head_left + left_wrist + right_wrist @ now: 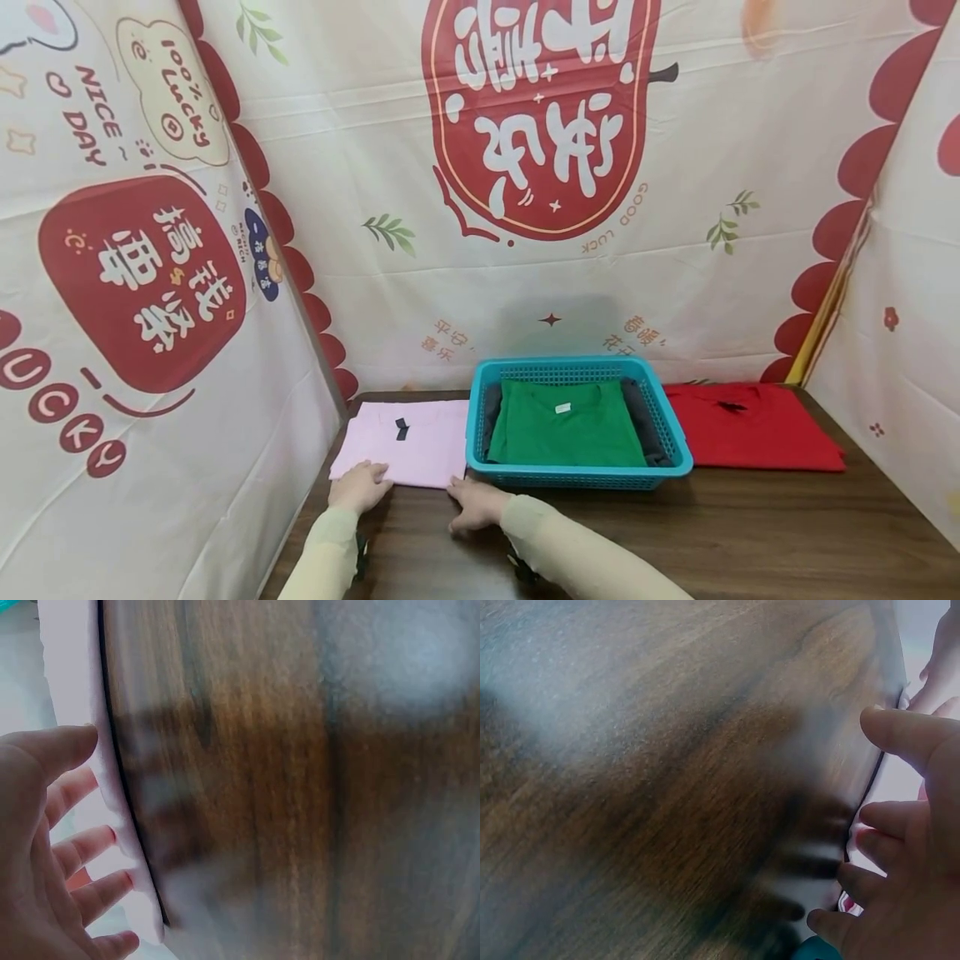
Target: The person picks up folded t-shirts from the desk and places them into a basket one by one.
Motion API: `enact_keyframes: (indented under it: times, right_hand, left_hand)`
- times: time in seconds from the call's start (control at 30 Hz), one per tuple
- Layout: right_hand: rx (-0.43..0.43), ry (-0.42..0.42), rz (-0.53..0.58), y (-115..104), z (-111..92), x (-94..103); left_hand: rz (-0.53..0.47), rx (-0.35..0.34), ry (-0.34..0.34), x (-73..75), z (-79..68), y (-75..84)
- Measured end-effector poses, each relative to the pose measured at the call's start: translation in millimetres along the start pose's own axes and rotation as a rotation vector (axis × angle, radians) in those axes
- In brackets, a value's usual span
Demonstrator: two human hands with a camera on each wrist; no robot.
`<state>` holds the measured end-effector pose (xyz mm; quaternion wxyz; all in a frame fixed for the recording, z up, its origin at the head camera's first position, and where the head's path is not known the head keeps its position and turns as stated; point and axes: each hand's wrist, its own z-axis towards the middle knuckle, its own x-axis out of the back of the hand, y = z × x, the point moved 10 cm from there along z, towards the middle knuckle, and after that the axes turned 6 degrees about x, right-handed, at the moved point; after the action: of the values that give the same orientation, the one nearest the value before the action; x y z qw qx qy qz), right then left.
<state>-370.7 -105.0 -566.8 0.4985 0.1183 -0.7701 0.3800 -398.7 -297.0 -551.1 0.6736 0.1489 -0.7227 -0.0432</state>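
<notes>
A folded pink T-shirt (427, 458) with a dark neck label lies on the left part of the table. My left hand (360, 488) rests at its near left corner, thumb and fingers spread along the front edge. In the left wrist view the fingertips (120, 881) touch the pink cloth. At the near right corner is my right hand (478, 505), its fingers extended and spread by the shirt's edge. The right wrist view shows that hand's thumb (900, 735) apart from the other fingers. Neither hand grips anything.
A teal plastic basket (577, 473) stands right beside the pink shirt, with a folded green T-shirt (570, 433) on top of dark grey cloth (645, 425). To its right lies a folded red T-shirt (757, 433). Printed curtains (390, 317) enclose the wooden table (750, 533).
</notes>
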Motion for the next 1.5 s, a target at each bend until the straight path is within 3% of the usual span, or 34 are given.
enact_keyframes:
  times: [0.37,0.63,0.9,1.1,1.5]
  right_hand:
    - [-0.010,-0.010,0.012,5,-15,-0.6]
    - [0.056,0.002,-0.045,1,-23,-6.8]
    - [0.049,-0.008,-0.042,-1,-30,-13.9]
    - [0.089,0.006,-0.076,-8,-38,-14.3]
    - [0.120,-0.056,-0.025,-15,-44,-28.3]
  left_hand:
    - [-0.040,0.022,0.013,-7.5,-4.4,4.4]
    - [-0.063,0.044,0.020,-13.0,-15.6,1.8]
    - [-0.055,0.054,0.020,-16.1,-24.4,-0.4]
    - [-0.065,0.055,0.016,-15.7,-32.4,-2.0]
    - [-0.049,0.051,0.032,-14.7,-53.8,-8.1]
